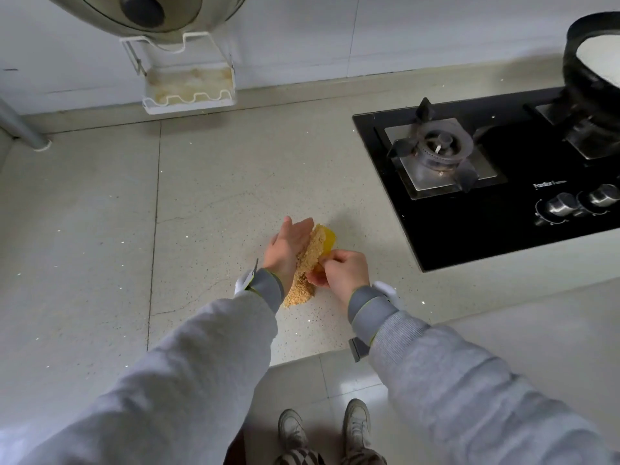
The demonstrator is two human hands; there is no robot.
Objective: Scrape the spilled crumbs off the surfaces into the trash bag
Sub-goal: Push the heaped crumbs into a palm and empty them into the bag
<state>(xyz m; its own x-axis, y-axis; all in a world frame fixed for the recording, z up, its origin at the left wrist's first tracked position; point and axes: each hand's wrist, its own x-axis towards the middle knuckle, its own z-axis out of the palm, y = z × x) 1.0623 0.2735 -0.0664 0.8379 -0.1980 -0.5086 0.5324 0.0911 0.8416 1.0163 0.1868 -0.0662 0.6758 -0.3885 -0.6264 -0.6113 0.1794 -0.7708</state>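
Near the counter's (100, 229) front edge, crumbs (307, 263) lie heaped — loose, light, easily scattered; right hand (339, 271) pinches the stiff yellow scraper (328, 241) by its near edge; left hand (287, 248) walls them, fingers straight.

Soft, even light fills the view, neither harsh nor dim. The countertop (100, 229) shows tiny sparkling specks, and faint shadows fall beside the hands. The black hob (503, 209) carries mild reflections. Wide-angle distortion bends the edges, and the sleeves (167, 380) look slightly blurred.
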